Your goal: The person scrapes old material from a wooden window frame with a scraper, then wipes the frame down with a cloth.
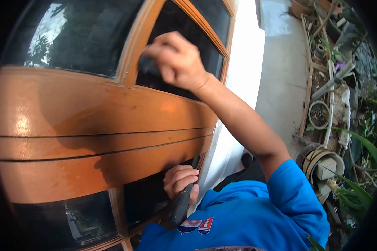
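My right hand (pixel 176 62) is raised in front of a dark glass pane (pixel 171 25) set in an orange-brown wooden frame (pixel 132 44). Its fingers are bent round a small dark thing (pixel 147 65), too blurred to name, close to the frame's corner. Lower down, my left hand (pixel 181 182) is closed at the edge of the wooden panel (pixel 155 115), beside a lower pane. A dark, smooth, elongated object (pixel 181 207) lies against its thumb and fingers and hides part of the palm.
More glass panes (pixel 83 33) fill the left side. A white wall edge (pixel 243 62) runs beside the frame. On the right, past a grey concrete path (pixel 280 71), are plants (pixel 356 196), pipes (pixel 333 83) and round pots (pixel 324 165). My blue shirt (pixel 247 213) shows below.
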